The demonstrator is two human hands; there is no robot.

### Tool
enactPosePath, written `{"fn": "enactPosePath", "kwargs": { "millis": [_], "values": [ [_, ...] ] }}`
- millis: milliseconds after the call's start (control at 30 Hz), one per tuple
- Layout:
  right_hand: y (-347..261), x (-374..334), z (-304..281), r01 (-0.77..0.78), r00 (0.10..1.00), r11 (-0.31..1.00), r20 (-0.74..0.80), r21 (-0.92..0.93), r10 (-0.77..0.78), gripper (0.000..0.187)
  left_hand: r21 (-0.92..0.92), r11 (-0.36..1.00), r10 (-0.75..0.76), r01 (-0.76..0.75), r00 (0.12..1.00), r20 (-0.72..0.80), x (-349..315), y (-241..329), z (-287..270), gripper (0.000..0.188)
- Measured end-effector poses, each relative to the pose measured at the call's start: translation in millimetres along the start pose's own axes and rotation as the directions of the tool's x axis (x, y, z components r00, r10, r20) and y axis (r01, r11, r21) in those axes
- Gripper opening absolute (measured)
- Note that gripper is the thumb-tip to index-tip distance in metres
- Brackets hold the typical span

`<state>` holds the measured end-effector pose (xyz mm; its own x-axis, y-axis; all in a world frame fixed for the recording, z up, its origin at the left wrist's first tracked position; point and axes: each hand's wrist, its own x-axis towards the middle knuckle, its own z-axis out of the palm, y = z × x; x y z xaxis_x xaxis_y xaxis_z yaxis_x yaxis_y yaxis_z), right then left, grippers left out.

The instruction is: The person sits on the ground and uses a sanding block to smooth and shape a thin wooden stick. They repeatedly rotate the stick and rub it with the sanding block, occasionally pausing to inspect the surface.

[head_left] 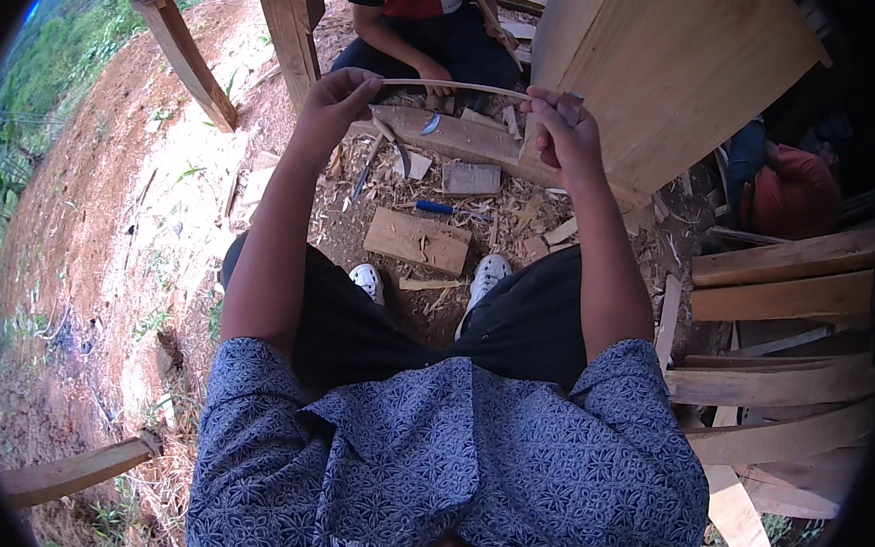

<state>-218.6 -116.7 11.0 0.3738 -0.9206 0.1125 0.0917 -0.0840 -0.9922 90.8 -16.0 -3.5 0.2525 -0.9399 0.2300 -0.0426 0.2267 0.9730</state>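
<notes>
Between my two hands stretches a thin, pale wooden strip point(456, 85), bowed slightly upward in the middle. My left hand point(343, 94) pinches its left end between thumb and fingers. At the other end, my right hand point(565, 129) is closed on the strip, with the fingers curled. Below the strip lies a long wooden beam point(456, 137) on the ground. A curved-bladed knife point(393, 142) rests near the beam's left end, and a small curved metal blade point(431, 125) lies on the beam.
A co-worker point(427, 32) sits opposite, beyond the beam. A large wooden panel point(670, 77) leans at the right. Between my feet and the beam are a flat board point(417, 240), a wood block point(471, 179) and a blue-handled tool point(435, 207) among shavings. Planks point(782, 380) pile up at right.
</notes>
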Motion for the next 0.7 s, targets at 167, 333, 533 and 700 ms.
{"fn": "enactPosePath", "kwargs": {
  "millis": [167, 333, 533, 700],
  "values": [
    [1, 2, -3, 0.014, 1.0, 1.0, -0.007, 0.011, -0.014, 0.03, 0.002, 0.999, 0.032, -0.032, 0.999, -0.007, 0, 2, 4, 0.016],
    [2, 3, -3, 0.023, 0.999, 0.998, -0.038, 0.057, -0.021, 0.028, 0.132, 0.984, 0.108, -0.117, 0.991, 0.075, 4, -14, -5, 0.013],
    [9, 7, -8, 0.045, 0.992, 0.996, -0.124, 0.08, -0.035, 0.026, 0.567, 0.799, 0.123, -0.201, 0.977, 0.173, -6, -9, 11, 0.013],
    [10, 9, -10, 0.03, 0.983, 0.997, -0.185, 0.075, -0.016, 0.025, 0.473, 0.866, 0.044, -0.162, 0.967, 0.25, -8, -7, 14, 0.018]
  ]
}}
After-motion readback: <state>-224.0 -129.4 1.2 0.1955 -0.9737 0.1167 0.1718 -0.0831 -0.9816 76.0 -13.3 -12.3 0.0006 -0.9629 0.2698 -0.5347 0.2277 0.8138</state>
